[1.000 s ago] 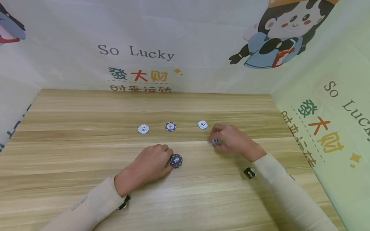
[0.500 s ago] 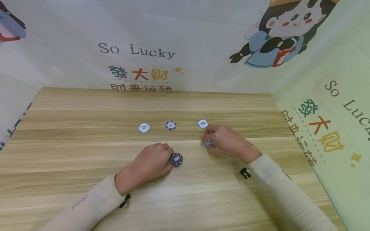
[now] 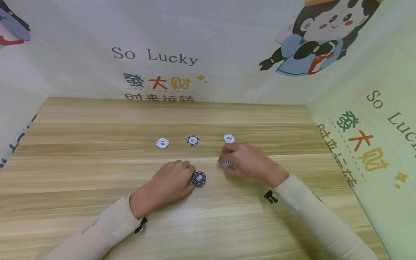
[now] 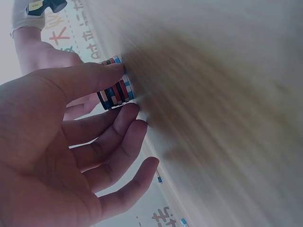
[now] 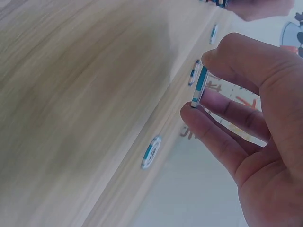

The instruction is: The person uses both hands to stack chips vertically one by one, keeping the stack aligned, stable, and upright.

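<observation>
My left hand [image 3: 164,186] grips a stack of chips [image 3: 199,179] topped by a black one marked 100. In the left wrist view the stack [image 4: 116,90] shows black, red and blue-white edges between thumb and fingers. My right hand [image 3: 251,161] pinches a light blue and white chip [image 3: 226,164], seen edge-on in the right wrist view [image 5: 200,87]. Farther back, flat on the table, lie a light blue-white chip [image 3: 162,143], a dark blue-white chip [image 3: 193,140] and another light blue-white chip [image 3: 229,138], the last just beyond my right hand.
The wooden table [image 3: 97,122] is bordered by a printed white cloth [image 3: 224,54] at the back and on both sides. Black clips hang at both sleeves, the left clip [image 3: 141,225] and the right clip [image 3: 271,197].
My right hand has moved left with the pinched chip, toward the stack. My left hand stays around the stack, and the three flat chips have not moved on the table.
</observation>
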Demonstrator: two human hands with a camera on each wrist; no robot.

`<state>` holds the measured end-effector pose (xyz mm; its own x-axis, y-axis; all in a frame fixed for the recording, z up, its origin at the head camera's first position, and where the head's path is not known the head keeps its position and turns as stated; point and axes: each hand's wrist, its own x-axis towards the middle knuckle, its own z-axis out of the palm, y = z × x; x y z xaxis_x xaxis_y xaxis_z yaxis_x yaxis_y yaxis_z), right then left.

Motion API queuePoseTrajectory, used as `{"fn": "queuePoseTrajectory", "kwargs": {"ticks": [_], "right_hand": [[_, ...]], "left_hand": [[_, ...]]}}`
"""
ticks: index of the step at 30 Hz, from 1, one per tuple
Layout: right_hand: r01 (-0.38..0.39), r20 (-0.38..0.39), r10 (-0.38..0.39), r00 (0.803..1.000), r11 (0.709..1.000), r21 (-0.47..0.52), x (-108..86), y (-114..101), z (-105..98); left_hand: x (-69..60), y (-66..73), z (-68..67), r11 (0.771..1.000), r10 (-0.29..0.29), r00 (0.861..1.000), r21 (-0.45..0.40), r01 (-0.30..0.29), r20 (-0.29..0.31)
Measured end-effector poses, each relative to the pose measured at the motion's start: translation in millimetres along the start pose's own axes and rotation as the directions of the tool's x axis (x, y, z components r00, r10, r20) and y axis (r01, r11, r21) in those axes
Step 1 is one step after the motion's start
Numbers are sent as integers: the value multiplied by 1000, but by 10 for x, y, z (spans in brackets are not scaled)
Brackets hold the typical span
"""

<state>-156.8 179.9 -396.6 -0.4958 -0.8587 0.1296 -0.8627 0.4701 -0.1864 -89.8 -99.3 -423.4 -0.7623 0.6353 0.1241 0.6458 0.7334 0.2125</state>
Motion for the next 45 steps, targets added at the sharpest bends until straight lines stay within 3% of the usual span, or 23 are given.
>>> {"fn": "queuePoseTrajectory", "kwargs": {"ticks": [8, 23, 45], "right_hand": [[53, -20, -53, 998, 999, -10, 94, -119, 24], [72, 17, -72, 997, 997, 18, 276, -374, 83], [144, 35, -146, 989, 988, 51, 385, -499, 206]], "left_hand": [[8, -13, 2, 1000, 0, 1000, 7, 0, 3], [-12, -23, 3, 1000, -1, 1000, 27, 1, -11], [-50, -36, 7, 1000, -12, 1000, 22, 12, -14]]}}
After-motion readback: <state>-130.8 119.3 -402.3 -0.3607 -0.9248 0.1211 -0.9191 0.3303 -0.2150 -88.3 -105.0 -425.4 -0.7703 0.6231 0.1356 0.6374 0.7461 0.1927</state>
